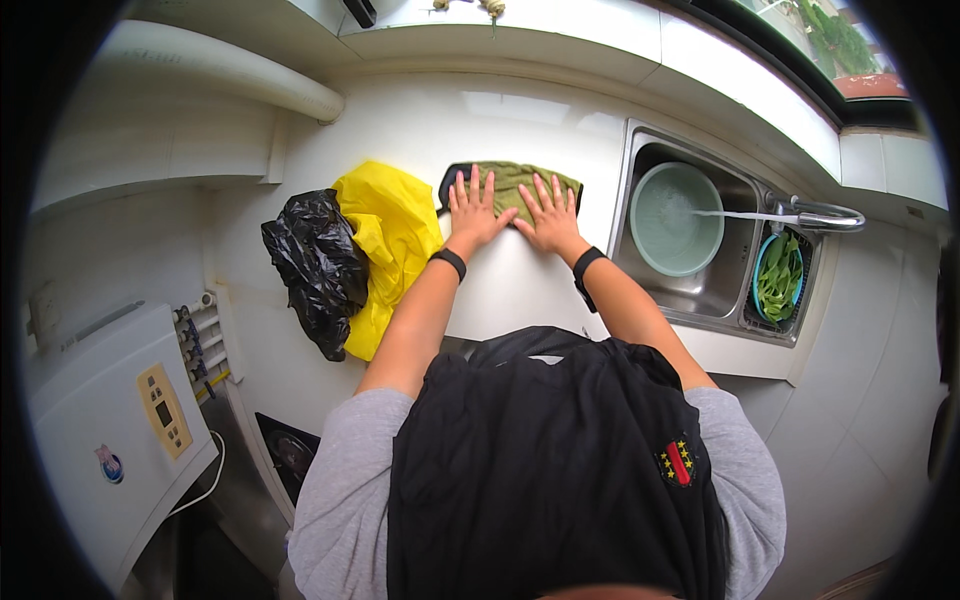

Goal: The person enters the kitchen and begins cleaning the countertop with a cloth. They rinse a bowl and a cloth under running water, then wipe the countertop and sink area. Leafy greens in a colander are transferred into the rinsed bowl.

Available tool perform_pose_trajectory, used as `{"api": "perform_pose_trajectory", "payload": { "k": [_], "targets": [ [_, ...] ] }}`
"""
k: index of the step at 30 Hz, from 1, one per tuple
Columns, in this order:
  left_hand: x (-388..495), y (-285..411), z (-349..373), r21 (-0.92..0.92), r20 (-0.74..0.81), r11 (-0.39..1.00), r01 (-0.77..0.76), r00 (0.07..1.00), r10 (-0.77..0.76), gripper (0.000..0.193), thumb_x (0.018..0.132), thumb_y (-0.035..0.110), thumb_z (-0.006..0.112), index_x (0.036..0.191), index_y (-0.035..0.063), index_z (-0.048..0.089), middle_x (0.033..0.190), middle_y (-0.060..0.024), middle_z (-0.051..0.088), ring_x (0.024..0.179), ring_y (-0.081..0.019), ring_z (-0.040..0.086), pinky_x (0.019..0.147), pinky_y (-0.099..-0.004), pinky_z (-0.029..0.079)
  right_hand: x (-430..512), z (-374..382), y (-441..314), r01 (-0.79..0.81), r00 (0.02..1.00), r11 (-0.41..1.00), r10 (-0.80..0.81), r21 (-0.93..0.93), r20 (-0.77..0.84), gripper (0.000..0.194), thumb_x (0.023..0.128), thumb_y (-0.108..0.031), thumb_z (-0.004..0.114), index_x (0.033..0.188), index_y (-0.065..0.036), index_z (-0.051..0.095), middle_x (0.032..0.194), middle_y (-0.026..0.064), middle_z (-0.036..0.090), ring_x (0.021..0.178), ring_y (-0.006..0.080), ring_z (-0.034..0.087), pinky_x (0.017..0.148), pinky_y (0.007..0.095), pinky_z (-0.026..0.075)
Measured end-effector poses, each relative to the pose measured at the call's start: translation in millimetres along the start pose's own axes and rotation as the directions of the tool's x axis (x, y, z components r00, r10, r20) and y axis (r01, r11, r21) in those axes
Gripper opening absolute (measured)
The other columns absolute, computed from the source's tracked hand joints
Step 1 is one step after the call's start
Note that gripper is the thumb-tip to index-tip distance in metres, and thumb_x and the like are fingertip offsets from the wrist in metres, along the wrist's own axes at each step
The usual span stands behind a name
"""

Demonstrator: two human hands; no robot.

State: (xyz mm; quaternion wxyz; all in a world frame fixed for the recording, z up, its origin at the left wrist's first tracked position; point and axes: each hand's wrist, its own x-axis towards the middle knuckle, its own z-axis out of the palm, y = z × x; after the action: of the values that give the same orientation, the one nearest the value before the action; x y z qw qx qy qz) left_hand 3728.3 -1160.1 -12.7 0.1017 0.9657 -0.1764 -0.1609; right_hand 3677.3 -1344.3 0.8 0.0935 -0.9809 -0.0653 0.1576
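An olive-green cloth with dark edging (511, 177) lies on the white countertop (510, 285) in front of me. My left hand (474, 212) rests flat on its left part, fingers spread. On its right part lies my right hand (550, 216), palm down, its fingers also apart. Neither hand grips the cloth. Just left of it are a crumpled yellow plastic bag (394, 247) and a black plastic bag (319, 262), touching each other.
Right of the cloth, a steel sink (697, 296) holds a pale green basin (677, 219), with water running in from the faucet (832, 216). Leafy greens (780, 277) sit in a blue basket in the small side bowl. A water heater (120, 420) hangs at the left.
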Motion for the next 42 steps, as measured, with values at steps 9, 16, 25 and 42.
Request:
{"api": "perform_pose_trajectory", "payload": {
  "k": [9, 16, 25, 42],
  "targets": [
    [-24.1, 15.3, -10.9, 0.008, 0.113, 0.998, 0.069, 0.991, -0.070, 0.097, 0.086, 0.071, 0.049, 0.157, 0.0163, 0.012, 0.163, -0.0140, -0.004, 0.148, -0.0422, -0.003, 0.117, -0.0569, -0.001, -24.1, -17.1, 6.9, 0.066, 0.981, 0.997, -0.070, 0.027, 0.180, 0.086, 0.088, -0.062, 0.053, 0.157, -0.031, 0.013, 0.164, 0.0060, 0.004, 0.150, 0.0358, 0.001, 0.118, 0.0568, 0.011],
    [-12.5, 42.0, -130.9, 0.009, -0.113, 0.995, -0.100, 0.988, 0.101, 0.068, 0.084, 0.058, 0.062, 0.135, 0.0134, 0.055, 0.151, -0.0214, 0.036, 0.139, -0.0449, 0.029, 0.114, -0.0601, 0.016, -25.4, -16.9, 2.0, 0.028, 0.977, 0.999, -0.031, 0.020, 0.213, 0.084, 0.090, -0.062, 0.051, 0.157, -0.033, 0.009, 0.165, 0.0035, -0.002, 0.150, 0.0333, -0.003, 0.119, 0.0552, 0.007],
    [42.5, 31.4, -227.4, 0.007, -0.360, 0.993, -0.117, 0.926, 0.111, 0.076, 0.086, 0.061, 0.059, 0.142, 0.0116, 0.045, 0.152, -0.0219, 0.033, 0.141, -0.0406, 0.028, 0.115, -0.0596, 0.014, -30.2, -8.5, 1.7, 0.001, 0.990, 0.999, -0.006, 0.034, 0.141, 0.079, 0.092, -0.060, 0.048, 0.157, -0.034, 0.010, 0.165, 0.0011, 0.002, 0.151, 0.0296, -0.003, 0.120, 0.0527, 0.005],
    [267.1, 16.9, -248.6, 0.176, -0.663, 0.975, 0.138, 0.749, 0.014, 0.106, 0.063, 0.090, 0.054, 0.150, 0.0329, 0.036, 0.158, -0.0275, 0.012, 0.145, -0.0506, 0.006, 0.112, -0.0663, 0.000, -48.1, -4.5, 2.0, -0.023, 0.990, 0.993, 0.006, 0.112, 0.142, 0.076, 0.094, -0.061, 0.043, 0.157, -0.032, 0.010, 0.165, 0.0006, 0.001, 0.151, 0.0289, -0.005, 0.120, 0.0512, 0.000]
  ]
}}
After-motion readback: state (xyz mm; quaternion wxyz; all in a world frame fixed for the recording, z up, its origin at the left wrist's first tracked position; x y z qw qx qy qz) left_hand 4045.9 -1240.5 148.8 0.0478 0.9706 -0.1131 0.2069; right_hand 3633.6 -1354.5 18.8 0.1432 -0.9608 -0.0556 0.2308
